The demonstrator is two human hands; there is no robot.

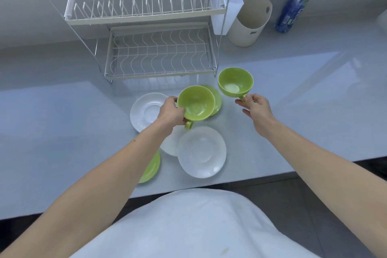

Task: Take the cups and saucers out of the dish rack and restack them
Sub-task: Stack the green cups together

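My left hand (pixel 170 111) grips a green cup (pixel 196 103) by its side, held above a green saucer (pixel 216 98) on the counter. My right hand (pixel 254 104) holds a second green cup (pixel 235 85) by its handle, off to the right. White saucers lie on the counter: one at the left (pixel 146 111), one near the front (pixel 202 153) overlapping another (pixel 170 144). Partly hidden under my left forearm is a second green saucer (pixel 151 168). The two-tier wire dish rack (pixel 159 56) behind holds nothing.
A beige cylindrical container (pixel 249 21) stands right of the rack, with a blue water bottle (pixel 295 4) further right. A white utensil holder (pixel 225 0) hangs on the rack's right side. The counter's front edge (pixel 251 178) runs just below the saucers.
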